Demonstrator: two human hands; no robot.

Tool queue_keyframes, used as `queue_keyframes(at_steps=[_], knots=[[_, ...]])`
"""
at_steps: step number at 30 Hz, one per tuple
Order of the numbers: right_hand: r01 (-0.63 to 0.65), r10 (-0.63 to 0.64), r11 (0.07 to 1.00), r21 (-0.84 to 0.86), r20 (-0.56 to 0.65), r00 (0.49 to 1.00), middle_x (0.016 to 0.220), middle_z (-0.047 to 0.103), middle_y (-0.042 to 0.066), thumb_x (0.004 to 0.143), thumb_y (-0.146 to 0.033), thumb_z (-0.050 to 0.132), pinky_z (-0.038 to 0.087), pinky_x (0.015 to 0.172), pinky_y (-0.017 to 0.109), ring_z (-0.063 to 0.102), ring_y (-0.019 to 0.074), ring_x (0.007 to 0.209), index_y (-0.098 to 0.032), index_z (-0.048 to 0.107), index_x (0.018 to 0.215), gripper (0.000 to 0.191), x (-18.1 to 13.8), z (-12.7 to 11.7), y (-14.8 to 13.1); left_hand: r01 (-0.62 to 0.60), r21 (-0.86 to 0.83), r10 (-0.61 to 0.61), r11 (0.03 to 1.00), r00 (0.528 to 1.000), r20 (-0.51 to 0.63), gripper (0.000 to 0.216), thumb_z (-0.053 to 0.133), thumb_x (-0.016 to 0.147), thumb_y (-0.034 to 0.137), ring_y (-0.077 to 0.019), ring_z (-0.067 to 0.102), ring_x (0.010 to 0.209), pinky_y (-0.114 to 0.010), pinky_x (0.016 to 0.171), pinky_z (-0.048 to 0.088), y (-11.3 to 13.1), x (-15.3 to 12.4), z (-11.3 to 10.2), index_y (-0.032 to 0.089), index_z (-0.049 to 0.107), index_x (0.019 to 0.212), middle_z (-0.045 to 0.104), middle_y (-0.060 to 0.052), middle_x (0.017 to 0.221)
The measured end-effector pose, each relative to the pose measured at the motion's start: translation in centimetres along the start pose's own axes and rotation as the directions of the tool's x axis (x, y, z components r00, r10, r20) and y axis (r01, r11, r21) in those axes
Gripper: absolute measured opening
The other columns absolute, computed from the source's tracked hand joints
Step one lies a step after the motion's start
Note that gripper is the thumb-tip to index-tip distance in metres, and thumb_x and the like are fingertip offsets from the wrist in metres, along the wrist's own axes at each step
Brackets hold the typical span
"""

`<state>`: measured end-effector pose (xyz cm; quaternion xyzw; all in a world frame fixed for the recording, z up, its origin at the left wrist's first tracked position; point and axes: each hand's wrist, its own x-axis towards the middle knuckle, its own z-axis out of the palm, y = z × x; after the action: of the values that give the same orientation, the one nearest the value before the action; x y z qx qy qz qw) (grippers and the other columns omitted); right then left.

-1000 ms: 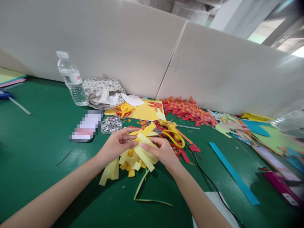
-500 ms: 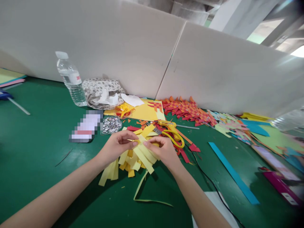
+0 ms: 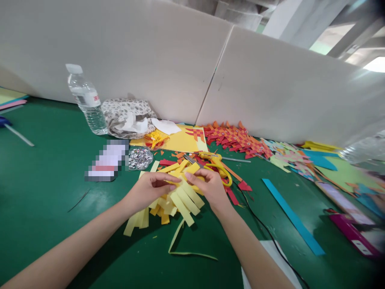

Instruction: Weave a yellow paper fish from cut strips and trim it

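Head: yellow strips (image 3: 184, 198) in right hand (image 3: 212, 187)

Between the left hand (image 3: 147, 192) and the right hand (image 3: 212, 188), the paper strips (image 3: 186, 198) are showing pale lemon and deeper yellow. Beneath both, the tabletop (image 3: 144, 259) is gleaming dark green. Beyond the right hand, woven paper pieces (image 3: 236, 138) are displaying red-and-orange checks; to its right, a band (image 3: 292, 216) is lying plain blue. Beyond the left hand, a pouch (image 3: 130, 106) is bearing greyish blotches on off-white.

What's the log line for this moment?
left hand: touching yellow strips | right hand: pinching yellow strips | scissors: lying beyond right hand
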<state>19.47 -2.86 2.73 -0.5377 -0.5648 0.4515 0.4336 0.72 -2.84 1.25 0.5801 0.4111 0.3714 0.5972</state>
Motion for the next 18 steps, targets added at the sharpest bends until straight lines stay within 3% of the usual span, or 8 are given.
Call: queue_keyframes(at_steps=[10,18], knots=[[0.092,-0.096,0.981,-0.170,-0.017,0.995,0.059,0.060,0.000,0.066,-0.041,0.069,0.039,0.057,0.024,0.052,0.0124,0.058,-0.015,0.065,0.062,0.026,-0.18,0.09,-0.12,0.046,0.054,-0.049,0.998,0.997,0.055,0.024,0.067,0.071,0.032,-0.0205,0.065,0.084,-0.029,0.074,0.051,0.80,-0.19,0.10,0.019,0.072,0.091,0.073,-0.006,0.092],[0.137,-0.151,0.954,-0.267,-0.032,0.988,0.056,0.057,-0.001,0.067,-0.044,0.067,0.039,0.055,0.024,0.050,0.0128,0.056,-0.017,0.061,0.058,0.030,-0.19,0.10,-0.23,0.004,0.089,-0.017,0.996,0.989,0.144,0.026,0.062,0.074,0.030,-0.0213,0.064,0.088,-0.029,0.073,0.050,0.77,-0.19,-0.39,0.022,0.071,0.097,0.072,-0.006,0.098]])
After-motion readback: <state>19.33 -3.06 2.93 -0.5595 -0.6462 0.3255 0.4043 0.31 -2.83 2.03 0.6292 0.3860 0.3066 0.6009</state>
